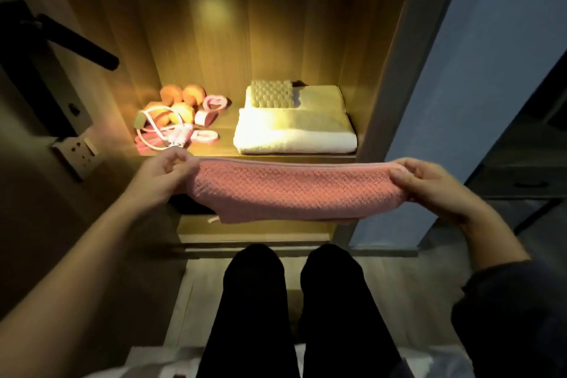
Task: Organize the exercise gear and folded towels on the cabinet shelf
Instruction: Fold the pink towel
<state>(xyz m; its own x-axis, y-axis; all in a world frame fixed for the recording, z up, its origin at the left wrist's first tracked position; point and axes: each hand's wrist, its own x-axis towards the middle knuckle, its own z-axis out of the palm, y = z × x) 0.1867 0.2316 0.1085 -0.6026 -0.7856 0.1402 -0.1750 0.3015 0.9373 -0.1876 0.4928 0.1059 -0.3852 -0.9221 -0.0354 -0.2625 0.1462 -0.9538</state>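
Observation:
A folded pink waffle towel (294,190) is stretched level in front of the lit cabinet shelf (225,129). My left hand (165,170) pinches its left end and my right hand (429,184) grips its right end. On the shelf's right side lies a folded cream towel (294,129) with a small olive waffle cloth (271,93) on top of it. On the left sit orange dumbbells (184,98), pink hand grips (214,106) and a pink and white skipping rope (165,135) in a loose heap.
A lower lit shelf (254,228) shows under the towel. A black door handle (76,40) and a wall socket (78,152) are at the left. A blue wall (475,86) and dark furniture (527,169) stand to the right. My black-trousered legs (291,310) are below.

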